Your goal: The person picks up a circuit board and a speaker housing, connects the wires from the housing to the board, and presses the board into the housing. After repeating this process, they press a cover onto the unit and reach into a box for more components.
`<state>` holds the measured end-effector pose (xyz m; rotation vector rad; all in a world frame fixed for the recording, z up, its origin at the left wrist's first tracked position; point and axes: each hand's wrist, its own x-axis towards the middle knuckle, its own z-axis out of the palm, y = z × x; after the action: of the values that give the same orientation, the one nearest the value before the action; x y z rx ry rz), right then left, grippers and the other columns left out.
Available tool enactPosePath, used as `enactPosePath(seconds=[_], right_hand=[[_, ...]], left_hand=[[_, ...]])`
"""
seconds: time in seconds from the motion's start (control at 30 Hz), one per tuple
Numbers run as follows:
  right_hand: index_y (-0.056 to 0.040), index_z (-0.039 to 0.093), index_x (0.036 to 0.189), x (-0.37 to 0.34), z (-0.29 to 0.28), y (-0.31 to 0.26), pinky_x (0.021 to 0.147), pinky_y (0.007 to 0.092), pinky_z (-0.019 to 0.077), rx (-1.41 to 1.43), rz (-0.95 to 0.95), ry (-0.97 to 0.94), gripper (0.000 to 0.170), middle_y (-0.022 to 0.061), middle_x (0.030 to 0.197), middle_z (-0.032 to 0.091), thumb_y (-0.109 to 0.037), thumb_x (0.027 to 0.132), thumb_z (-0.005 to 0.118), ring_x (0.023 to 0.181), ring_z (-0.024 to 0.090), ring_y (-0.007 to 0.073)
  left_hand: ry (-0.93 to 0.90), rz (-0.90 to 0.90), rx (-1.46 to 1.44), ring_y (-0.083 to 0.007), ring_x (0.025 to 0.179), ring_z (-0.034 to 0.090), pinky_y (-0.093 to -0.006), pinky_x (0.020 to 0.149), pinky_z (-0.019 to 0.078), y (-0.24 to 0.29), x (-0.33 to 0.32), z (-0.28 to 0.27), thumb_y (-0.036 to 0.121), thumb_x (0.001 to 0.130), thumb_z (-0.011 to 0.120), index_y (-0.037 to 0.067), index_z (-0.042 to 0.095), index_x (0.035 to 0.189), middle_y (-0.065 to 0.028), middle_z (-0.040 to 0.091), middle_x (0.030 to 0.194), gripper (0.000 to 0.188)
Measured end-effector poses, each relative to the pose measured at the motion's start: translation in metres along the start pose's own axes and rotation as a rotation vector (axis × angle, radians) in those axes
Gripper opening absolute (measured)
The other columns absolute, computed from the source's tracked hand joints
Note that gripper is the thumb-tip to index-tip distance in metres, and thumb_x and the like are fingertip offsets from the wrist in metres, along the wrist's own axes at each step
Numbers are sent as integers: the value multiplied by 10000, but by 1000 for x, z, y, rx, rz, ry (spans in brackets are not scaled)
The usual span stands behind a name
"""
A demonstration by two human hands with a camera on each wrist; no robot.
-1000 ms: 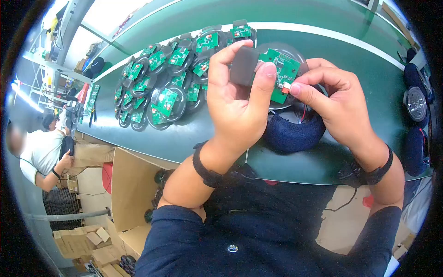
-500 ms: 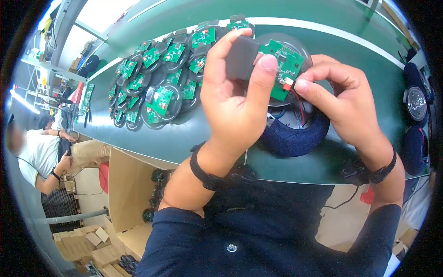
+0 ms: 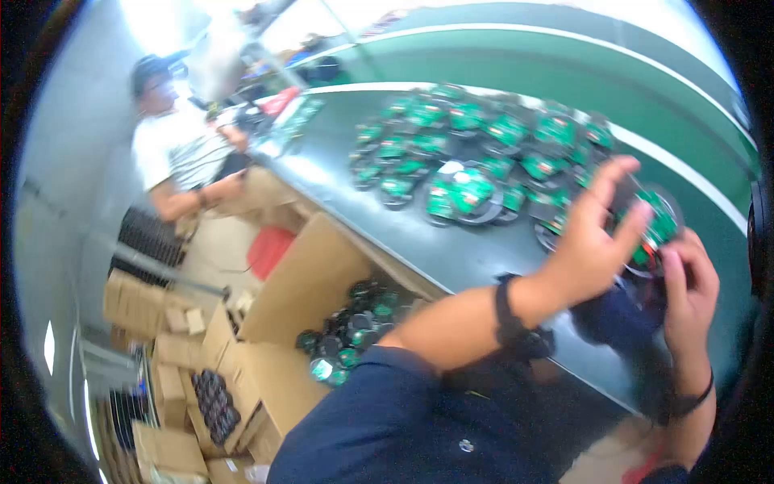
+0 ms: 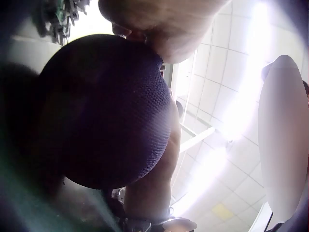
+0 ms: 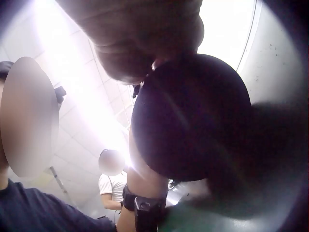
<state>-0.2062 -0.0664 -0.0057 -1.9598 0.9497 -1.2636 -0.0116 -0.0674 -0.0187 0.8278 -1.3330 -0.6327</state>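
Observation:
In the blurred head view, my left hand (image 3: 587, 246) holds a round clear-and-dark part with a green circuit board (image 3: 663, 219), thumb across its near side. My right hand (image 3: 692, 290) pinches at a small red connector (image 3: 650, 247) on the board's lower edge. Below both hands sits a dark blue fabric-covered round body (image 3: 617, 316). In the left wrist view that fabric body (image 4: 106, 111) fills the middle, my left hand (image 4: 166, 26) above it. From the right wrist, the body (image 5: 193, 121) looks nearly black beneath my right hand (image 5: 145, 36).
Many round parts with green boards (image 3: 472, 189) lie piled on the green table (image 3: 387, 230). An open cardboard box (image 3: 282, 302) with similar parts stands beside the table. A person in a white shirt (image 3: 181, 149) is at the left; stacked cartons (image 3: 137, 306) are below.
The head view has swung left, so the pile, hands and fabric body appear farther right and the box contents show. Both hands keep their hold at the board.

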Motion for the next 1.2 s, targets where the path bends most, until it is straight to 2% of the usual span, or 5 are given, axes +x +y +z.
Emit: enactPosePath(seconds=[0.1,0.2,0.47,0.77,1.2], right_hand=[[-4,562,943,2,-4,17,979,320,390,82,-16,-68,114,149,1186,592,-97,1004,537,1085,536,200],[-19,493,990,-5,4,27,1030,317,353,148,32,-48,120,153,1291,528,-105,1043,428,1148,492,189],[-34,461,1025,-3,9,29,1089,353,338,254,-13,32,160,184,1421,470,-157,1059,365,1250,462,213],[63,449,1385,-1,3,40,1092,339,343,301,77,61,443,141,1366,506,-226,1070,332,1251,486,211],[54,464,1367,-1,1,40,1081,345,356,314,100,42,444,142,1328,518,-252,1082,316,1247,494,219]], left_hand=[[-50,-86,-94,-193,1173,542,-338,1023,435,7,1,1,148,965,637,-10,432,1429,-149,542,1322,531],[-48,-1,5,-187,1169,543,-330,1021,434,1,-3,-4,134,967,624,-30,417,1435,-155,545,1321,537],[-28,38,29,-248,1187,568,-358,1035,428,1,-5,-2,149,970,614,-11,439,1417,-183,567,1310,506],[-52,63,13,-257,1182,554,-363,1035,419,-3,-5,-1,150,970,604,-22,445,1371,-179,551,1285,464],[-87,33,1,-282,1220,547,-372,1059,407,-3,-4,-1,161,965,607,-38,450,1363,-195,548,1306,472]])
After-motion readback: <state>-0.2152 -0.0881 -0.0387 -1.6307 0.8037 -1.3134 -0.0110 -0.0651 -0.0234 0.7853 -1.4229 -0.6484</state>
